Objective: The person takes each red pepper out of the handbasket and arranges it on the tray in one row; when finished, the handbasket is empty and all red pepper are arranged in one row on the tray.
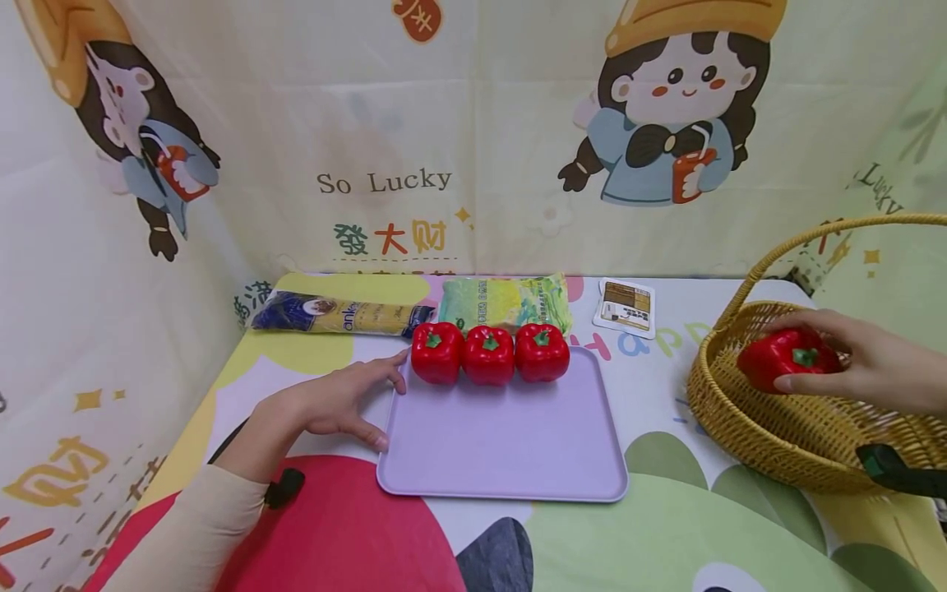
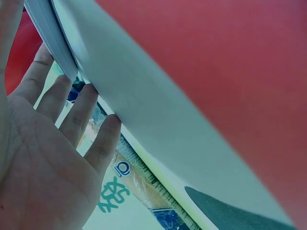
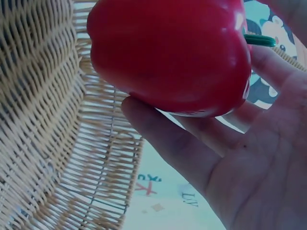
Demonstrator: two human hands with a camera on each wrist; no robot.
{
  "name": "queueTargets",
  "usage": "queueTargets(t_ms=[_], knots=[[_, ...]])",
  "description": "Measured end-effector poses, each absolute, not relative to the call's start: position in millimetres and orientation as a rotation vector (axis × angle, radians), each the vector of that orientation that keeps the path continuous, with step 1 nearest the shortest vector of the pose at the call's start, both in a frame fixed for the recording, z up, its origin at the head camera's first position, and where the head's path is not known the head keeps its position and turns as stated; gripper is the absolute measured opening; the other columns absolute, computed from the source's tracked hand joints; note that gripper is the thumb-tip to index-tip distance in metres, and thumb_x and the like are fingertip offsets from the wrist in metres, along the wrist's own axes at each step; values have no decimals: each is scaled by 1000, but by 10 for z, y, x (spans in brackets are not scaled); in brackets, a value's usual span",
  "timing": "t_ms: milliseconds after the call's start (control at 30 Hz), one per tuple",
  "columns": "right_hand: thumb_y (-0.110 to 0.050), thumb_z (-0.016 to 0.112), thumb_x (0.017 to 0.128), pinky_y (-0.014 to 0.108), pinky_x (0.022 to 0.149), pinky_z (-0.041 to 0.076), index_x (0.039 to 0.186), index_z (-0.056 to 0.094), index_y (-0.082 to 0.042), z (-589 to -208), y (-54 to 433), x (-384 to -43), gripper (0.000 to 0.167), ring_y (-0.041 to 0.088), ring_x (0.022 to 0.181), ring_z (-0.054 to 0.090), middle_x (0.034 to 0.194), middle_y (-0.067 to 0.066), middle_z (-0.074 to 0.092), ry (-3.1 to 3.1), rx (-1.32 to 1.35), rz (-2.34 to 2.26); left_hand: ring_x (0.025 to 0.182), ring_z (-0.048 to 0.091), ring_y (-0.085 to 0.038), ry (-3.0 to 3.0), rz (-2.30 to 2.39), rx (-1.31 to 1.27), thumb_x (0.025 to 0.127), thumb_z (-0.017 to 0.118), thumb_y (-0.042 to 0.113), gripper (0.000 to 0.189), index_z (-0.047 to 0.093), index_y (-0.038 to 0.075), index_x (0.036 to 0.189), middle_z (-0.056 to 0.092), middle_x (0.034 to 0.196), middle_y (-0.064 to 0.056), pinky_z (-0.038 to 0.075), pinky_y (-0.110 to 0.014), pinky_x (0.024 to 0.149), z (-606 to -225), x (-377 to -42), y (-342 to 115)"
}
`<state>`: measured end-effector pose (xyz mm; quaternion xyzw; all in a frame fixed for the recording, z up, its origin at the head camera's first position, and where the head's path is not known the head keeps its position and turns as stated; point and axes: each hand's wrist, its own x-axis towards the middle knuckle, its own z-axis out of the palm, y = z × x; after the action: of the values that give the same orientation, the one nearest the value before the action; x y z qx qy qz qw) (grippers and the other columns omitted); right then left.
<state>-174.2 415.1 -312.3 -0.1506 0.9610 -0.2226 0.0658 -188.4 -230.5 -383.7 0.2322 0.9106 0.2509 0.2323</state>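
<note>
Three red bell peppers with green stems, the middle one (image 1: 488, 355) among them, stand in a row along the far edge of a lilac tray (image 1: 503, 444). My left hand (image 1: 336, 403) touches the tray's left edge with its fingers spread; the left wrist view shows those fingers (image 2: 79, 115) fairly straight by the rim. Over the wicker basket (image 1: 777, 444) at the right, my right hand (image 1: 866, 358) grips another red bell pepper (image 1: 787, 360). In the right wrist view, thumb and fingers hold that pepper (image 3: 172, 52) from its sides, above the woven wall.
Behind the tray lie a blue and yellow pasta packet (image 1: 340, 315) and a green-yellow packet (image 1: 506, 302). A small flat brown-and-white packet (image 1: 625, 308) lies to their right. The basket's tall handle (image 1: 762, 267) arches up near my right hand. Printed cloth walls (image 1: 473, 140) enclose the table.
</note>
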Motion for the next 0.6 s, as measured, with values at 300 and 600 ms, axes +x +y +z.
queueTargets(t_ms=[300, 600], knots=[[-14, 88, 82, 25, 60, 57, 141, 53, -20, -3098, 4091, -1720, 69, -8, 95, 51, 126, -20, 48, 2947, -537, -708, 156, 19, -38, 2507, 687, 648, 67, 94, 47, 71, 57, 27, 124, 21, 172, -6, 25, -64, 121, -3834, -1887, -2303], [-8, 90, 79, 25, 58, 57, 140, 53, -16, -3021, 3960, -1673, 72, -2, 92, 56, 122, -23, 50, 2960, -642, -751, 156, 19, -38, 2505, 683, 623, 67, 94, 48, 70, 57, 29, 124, 20, 172, -5, 26, -64, 121, -3845, -1888, -2301]])
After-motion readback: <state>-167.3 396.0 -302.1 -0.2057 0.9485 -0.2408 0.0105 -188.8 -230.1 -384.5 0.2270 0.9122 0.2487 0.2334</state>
